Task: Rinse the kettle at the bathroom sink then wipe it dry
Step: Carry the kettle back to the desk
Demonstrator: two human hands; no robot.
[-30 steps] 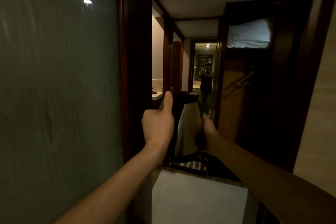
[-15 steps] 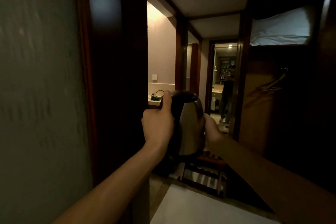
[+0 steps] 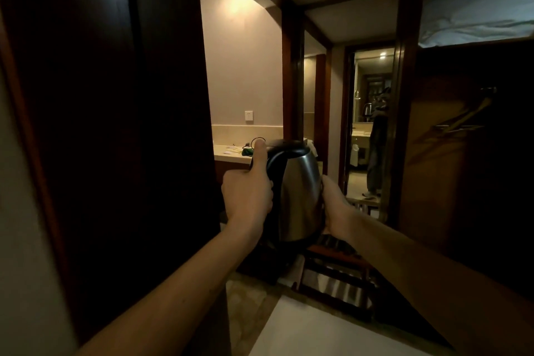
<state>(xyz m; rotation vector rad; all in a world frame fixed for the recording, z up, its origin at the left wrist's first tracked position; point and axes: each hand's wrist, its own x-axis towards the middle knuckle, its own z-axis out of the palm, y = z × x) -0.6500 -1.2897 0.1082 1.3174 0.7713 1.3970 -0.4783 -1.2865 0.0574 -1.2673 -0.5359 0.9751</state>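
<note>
With the left hand wrapped round the handle and the right hand cupping the kettle at chest height, the dark doorframe has slid aside and the lit bathroom, probably the destination, looks closer, rinsing not begun.

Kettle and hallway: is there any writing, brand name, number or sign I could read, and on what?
None can be read.
Kettle: steel body and black lid show no label on the side in view.
Wall socket: plain, no marking visible.
Papers on the counter: too small and blurred to read.
</note>
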